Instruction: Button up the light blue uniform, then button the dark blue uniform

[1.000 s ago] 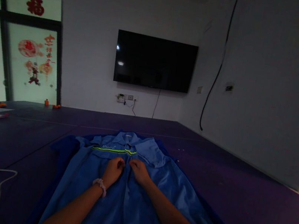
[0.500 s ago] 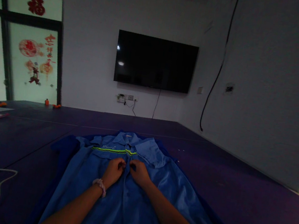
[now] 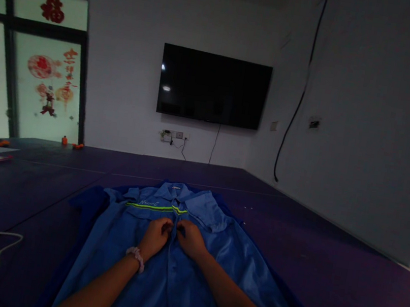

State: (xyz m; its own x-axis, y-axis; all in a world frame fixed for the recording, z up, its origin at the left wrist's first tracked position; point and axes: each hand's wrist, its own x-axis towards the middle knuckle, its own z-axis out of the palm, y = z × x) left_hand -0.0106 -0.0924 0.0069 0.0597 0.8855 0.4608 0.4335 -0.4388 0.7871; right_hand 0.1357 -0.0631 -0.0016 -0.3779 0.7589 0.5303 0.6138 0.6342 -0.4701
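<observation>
From my end of the feed, the blue shirt lies spread at lower centre on the purple surface. The right hand has curled into a rounder loop than a second ago, and the front edge has slipped slightly left in the frame. I judge both hands are now working one spot there: each grip looks pinched on that edge. The left hand has barely shifted.

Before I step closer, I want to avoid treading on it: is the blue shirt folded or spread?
Spread: the blue shirt lies laid out, collar at the far end, body reaching toward the camera.
</observation>
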